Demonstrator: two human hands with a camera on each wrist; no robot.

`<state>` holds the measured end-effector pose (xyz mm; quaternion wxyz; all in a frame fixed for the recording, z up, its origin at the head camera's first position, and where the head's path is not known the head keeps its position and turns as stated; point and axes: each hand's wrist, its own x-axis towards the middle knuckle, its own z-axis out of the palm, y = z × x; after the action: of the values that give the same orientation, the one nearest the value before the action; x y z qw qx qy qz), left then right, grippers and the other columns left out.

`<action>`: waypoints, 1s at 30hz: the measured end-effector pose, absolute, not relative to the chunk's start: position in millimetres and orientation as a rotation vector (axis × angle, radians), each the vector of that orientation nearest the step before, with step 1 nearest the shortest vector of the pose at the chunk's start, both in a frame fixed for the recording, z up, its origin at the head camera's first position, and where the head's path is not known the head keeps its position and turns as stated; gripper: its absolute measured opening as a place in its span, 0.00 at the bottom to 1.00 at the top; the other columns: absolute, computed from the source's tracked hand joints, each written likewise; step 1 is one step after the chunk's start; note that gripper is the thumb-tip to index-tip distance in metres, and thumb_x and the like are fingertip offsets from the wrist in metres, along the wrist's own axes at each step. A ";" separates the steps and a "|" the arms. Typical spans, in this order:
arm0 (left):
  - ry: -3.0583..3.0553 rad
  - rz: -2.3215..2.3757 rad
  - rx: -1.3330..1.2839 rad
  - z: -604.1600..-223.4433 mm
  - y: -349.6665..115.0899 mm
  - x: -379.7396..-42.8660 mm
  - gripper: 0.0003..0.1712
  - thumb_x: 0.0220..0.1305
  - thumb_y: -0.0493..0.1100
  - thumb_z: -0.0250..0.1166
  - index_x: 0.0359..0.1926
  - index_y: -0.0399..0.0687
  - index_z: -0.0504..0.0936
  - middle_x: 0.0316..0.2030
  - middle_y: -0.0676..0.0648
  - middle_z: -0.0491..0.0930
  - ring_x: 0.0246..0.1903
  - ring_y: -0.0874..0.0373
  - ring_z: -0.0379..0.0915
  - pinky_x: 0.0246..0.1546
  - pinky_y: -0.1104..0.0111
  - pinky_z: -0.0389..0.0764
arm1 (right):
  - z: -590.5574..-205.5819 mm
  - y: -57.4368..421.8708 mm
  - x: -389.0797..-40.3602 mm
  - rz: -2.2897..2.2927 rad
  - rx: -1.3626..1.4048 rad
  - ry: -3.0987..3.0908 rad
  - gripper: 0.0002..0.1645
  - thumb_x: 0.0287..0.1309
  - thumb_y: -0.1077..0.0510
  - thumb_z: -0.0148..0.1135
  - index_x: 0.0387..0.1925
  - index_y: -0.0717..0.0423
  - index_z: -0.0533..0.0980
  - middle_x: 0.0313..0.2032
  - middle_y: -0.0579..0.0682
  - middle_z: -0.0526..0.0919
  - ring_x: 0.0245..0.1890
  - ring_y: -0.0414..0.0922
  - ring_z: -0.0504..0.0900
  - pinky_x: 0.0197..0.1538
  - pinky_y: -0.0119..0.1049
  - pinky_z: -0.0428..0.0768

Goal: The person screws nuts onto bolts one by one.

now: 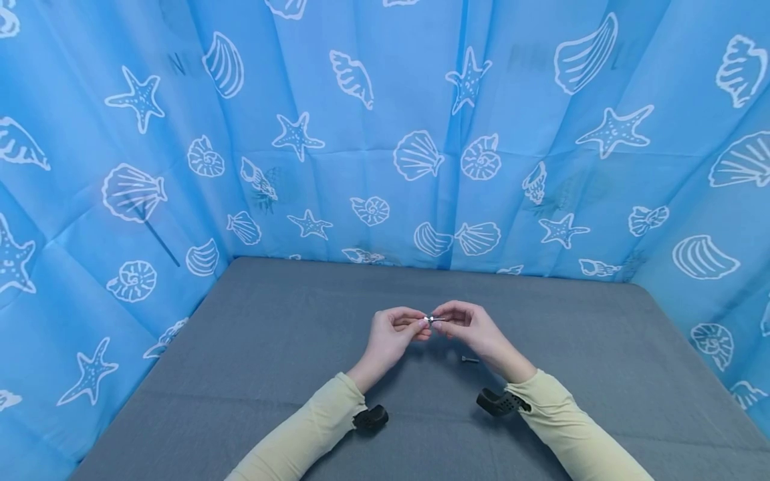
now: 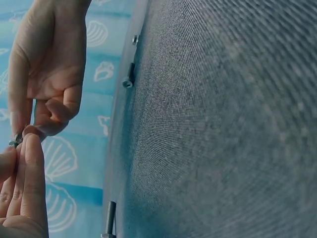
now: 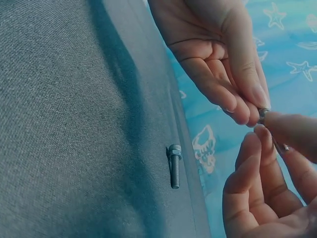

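Fasteners (image 2: 129, 76), three loose, lie on one table (image 1: 289, 314); left hand (image 1: 391, 335) and right hand (image 1: 477, 329) pinch one bolt (image 1: 430, 320).

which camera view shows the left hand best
The right wrist view: the left hand looms large there, with its fingers in sight, pinching a small metal piece. The head view also shows the hand, but much smaller and from above. The left wrist view shows only part of it, cut off at the lower left corner.
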<state>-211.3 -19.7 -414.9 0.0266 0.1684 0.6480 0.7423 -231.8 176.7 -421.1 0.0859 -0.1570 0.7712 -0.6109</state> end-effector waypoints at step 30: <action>2.007 2.295 0.547 -416.2 -17.9 -210.0 0.08 0.61 0.26 0.62 0.41 0.21 0.79 0.35 0.28 0.81 0.36 0.34 0.81 0.38 0.59 0.84 | -420.2 175.3 -229.5 -1.789 -0.468 2.327 0.17 0.65 0.54 0.60 0.44 0.66 0.78 0.36 0.57 0.82 0.37 0.60 0.78 0.40 0.47 0.80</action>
<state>-210.0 -17.9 -416.2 0.0223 0.1767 0.6478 0.7407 -229.5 175.3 -420.2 0.0846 -0.1569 0.7801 -0.5998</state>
